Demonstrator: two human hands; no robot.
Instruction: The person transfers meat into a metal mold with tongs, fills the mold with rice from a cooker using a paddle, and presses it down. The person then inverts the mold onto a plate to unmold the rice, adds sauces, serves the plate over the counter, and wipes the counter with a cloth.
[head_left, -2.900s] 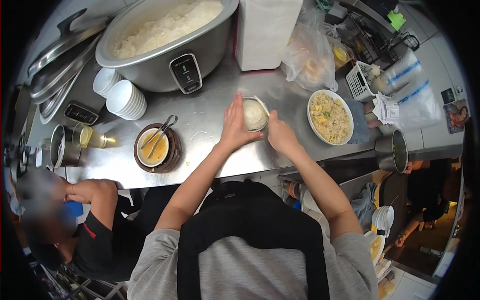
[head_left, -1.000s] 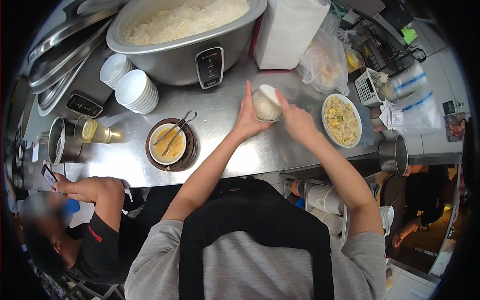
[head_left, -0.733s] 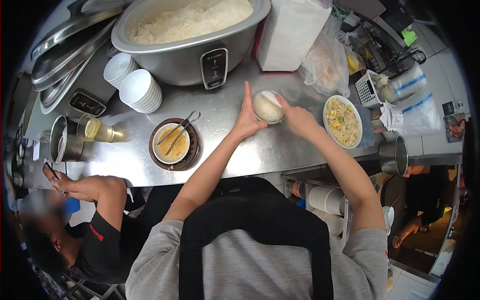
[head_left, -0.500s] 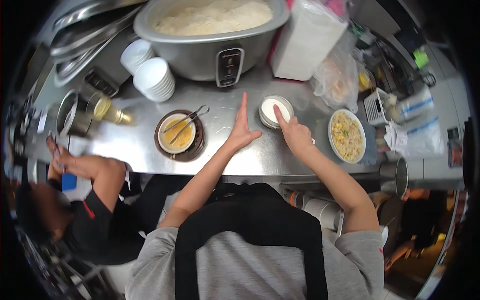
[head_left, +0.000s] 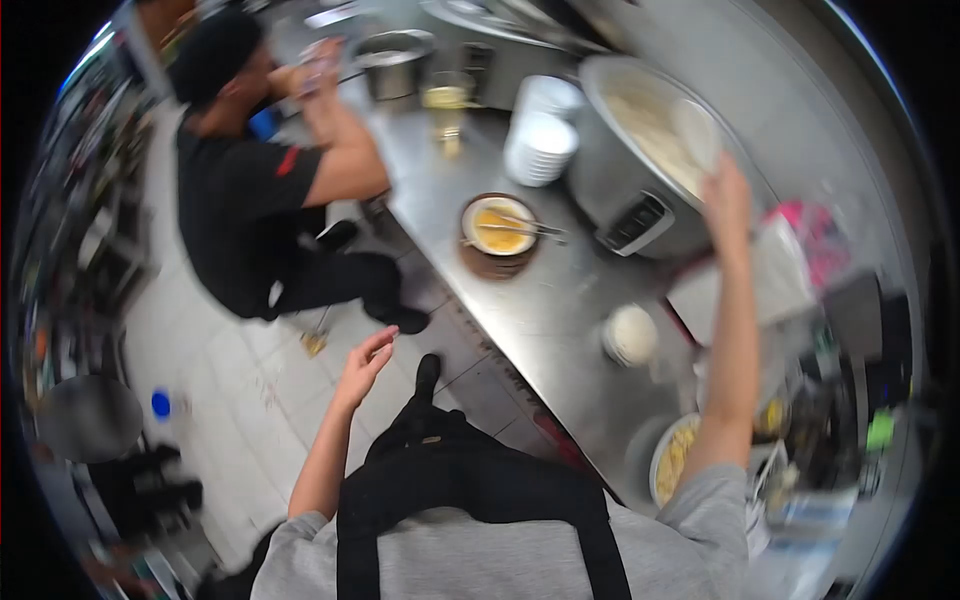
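My right hand (head_left: pixel 728 200) reaches over the rice cooker (head_left: pixel 625 165), closed around a white rice paddle (head_left: pixel 697 135) whose blade is above the white rice (head_left: pixel 645 125). Motion blur softens the paddle's edges. My left hand (head_left: pixel 365 368) hangs in the air left of the counter, over the floor, with nothing in it and its fingers stretched out. On the steel counter a small bowl (head_left: pixel 620 350) stands heaped with white rice (head_left: pixel 633 332). A plate of fried rice (head_left: pixel 672 465) sits partly behind my right forearm.
Stacked white bowls (head_left: pixel 540 150) stand by the cooker. A bowl of yellow liquid (head_left: pixel 498 235) with tongs (head_left: pixel 530 228) rests on a brown base. At left, a co-worker (head_left: pixel 250 190) leans by the counter. A metal pot (head_left: pixel 393 70) and a white box (head_left: pixel 755 275) are also there.
My right hand has moved from the small bowl, where it pressed the paddle, up to the cooker. My left hand has moved off beside the counter. The view has turned.
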